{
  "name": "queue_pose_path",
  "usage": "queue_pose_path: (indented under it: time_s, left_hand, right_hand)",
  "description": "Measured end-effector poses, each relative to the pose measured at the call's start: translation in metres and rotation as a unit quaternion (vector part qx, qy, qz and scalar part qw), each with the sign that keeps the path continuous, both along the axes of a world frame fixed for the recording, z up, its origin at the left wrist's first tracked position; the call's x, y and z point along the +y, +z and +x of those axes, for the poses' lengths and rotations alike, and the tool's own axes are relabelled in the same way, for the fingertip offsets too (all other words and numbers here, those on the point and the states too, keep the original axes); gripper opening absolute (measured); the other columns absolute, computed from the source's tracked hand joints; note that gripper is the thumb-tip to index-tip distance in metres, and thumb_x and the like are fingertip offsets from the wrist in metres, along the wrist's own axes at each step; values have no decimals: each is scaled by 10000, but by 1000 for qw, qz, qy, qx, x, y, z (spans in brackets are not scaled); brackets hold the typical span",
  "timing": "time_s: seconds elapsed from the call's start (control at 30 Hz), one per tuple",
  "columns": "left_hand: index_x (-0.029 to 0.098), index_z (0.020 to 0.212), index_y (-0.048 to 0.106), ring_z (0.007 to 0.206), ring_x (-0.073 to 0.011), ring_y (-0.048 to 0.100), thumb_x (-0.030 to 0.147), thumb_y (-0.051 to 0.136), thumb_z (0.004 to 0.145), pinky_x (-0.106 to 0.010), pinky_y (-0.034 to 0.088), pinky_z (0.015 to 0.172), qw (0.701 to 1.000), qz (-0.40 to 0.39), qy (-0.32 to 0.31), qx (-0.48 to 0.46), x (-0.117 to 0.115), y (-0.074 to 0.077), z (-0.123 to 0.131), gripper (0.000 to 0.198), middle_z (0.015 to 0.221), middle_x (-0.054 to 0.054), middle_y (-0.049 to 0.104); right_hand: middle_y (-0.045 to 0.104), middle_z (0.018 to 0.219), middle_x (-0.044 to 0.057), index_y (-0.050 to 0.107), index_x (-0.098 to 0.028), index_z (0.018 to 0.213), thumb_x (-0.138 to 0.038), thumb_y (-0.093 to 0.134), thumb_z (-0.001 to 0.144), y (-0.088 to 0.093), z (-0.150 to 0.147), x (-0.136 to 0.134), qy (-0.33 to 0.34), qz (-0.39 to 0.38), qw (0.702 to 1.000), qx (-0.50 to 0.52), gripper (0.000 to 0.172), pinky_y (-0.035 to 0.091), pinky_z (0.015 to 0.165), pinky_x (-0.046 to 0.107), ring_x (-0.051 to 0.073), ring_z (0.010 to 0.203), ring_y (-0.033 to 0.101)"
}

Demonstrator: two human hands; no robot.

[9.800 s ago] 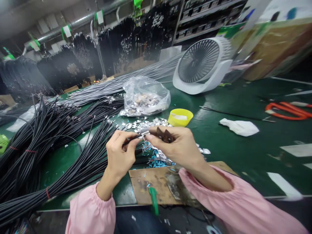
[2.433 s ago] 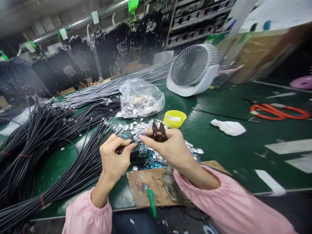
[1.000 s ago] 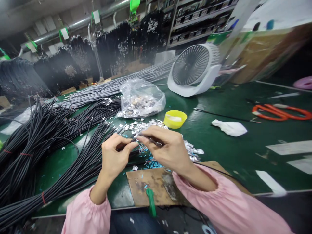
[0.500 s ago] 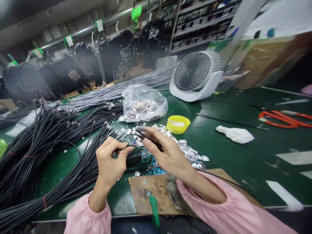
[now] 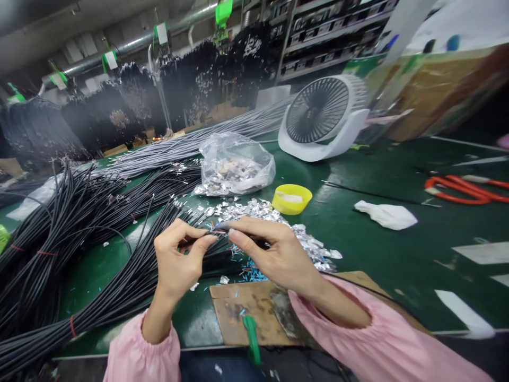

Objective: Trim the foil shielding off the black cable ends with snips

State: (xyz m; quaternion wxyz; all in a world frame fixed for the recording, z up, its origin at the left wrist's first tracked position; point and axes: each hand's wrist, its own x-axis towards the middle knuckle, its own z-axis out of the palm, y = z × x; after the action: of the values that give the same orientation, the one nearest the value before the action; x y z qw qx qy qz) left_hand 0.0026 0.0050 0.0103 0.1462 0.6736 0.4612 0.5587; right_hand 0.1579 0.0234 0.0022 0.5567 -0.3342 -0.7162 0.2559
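My left hand is closed, pinching the end of a black cable between thumb and forefinger. My right hand meets it from the right, thumb and forefinger pinched on the cable's tip, where thin coloured wires show. A dark tool is tucked under the right fingers, mostly hidden. Both hands hover above a pile of silver foil scraps and blue wire offcuts on the green table. Pink sleeves cover both forearms.
Bundles of black cables fill the left; grey cables lie behind. A plastic bag of scraps, yellow dish, white fan, white cloth and orange scissors lie beyond. A cardboard pad sits at the near edge.
My right hand turned the dark snips from upright down into the palm, and its fingers closed on the cable tip. My left hand kept its pinch on the cable.
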Motion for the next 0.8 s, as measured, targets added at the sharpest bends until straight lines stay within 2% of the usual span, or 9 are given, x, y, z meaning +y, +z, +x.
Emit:
queue_pose_path:
  time_s: [0.27, 0.37, 0.53, 0.67, 0.8]
  left_hand:
    - [170, 675, 622, 566, -76, 505, 163, 661, 750, -191, 388, 503, 991, 95, 61, 78, 0, -4, 5, 85, 628, 27, 574]
    - [173, 713, 637, 600, -86, 545, 170, 665, 751, -191, 416, 518, 988, 103, 90, 75, -2, -6, 8, 47, 663, 17, 601]
    - [182, 724, 654, 569, -103, 572, 232, 658, 756, -205, 449, 511, 995, 21, 96, 21, -4, -6, 12, 60, 642, 7, 617]
    - [171, 669, 655, 394, -78, 486, 278, 629, 771, -192, 369, 377, 996, -76, 43, -32, -5, -4, 12, 150, 496, 28, 540]
    - [151, 637, 632, 318, -50, 422, 370, 589, 794, -176, 283, 310, 978, -173, -34, -115, -4, -1, 10, 273, 472, 26, 512]
  right_hand:
    - [708, 733, 51, 711, -158, 806, -246, 555, 802, 0, 1, 1, -12, -22, 1000, -15, 180, 522, 568, 233, 140, 624, 642]
    - [719, 756, 55, 715, -169, 795, -259, 562, 799, -1, 0, 1, -32, -20, 999, -8, 177, 538, 597, 252, 155, 649, 658]
    - [721, 749, 48, 713, -174, 795, -224, 566, 793, 0, -1, -1, -59, 14, 998, 6, 155, 546, 609, 255, 159, 658, 665]
    - [715, 748, 46, 711, -181, 803, -210, 561, 801, 0, -1, -2, -70, 38, 997, -13, 153, 538, 595, 258, 159, 651, 657]
    - [709, 730, 43, 710, -178, 802, -198, 562, 803, 1, 0, -3, -67, 53, 996, -24, 149, 531, 591, 249, 149, 635, 647]
